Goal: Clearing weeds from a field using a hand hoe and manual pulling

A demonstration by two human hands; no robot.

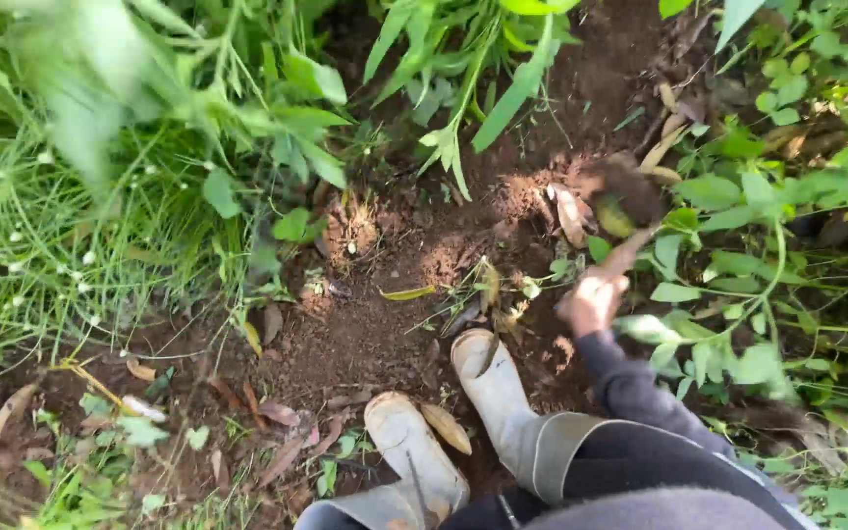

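Note:
My right hand [591, 299], in a dark sleeve, is closed around the short wooden handle of a digging tool [630, 245]. The tool's dark, soil-caked head [625, 191] is blurred and sits over loose brown earth at the right of the bare patch [385, 294]. My left hand is out of sight. My two pale rubber boots [493, 393] [409, 447] stand on the soil below the hand, with dry leaves lying on them.
Tall grass [41, 226] borders the patch on the left. Leafy green plants [777, 245] crowd the right side and broad-leaved stems [463, 88] hang over the top. Dry fallen leaves [277, 412] and twigs litter the earth.

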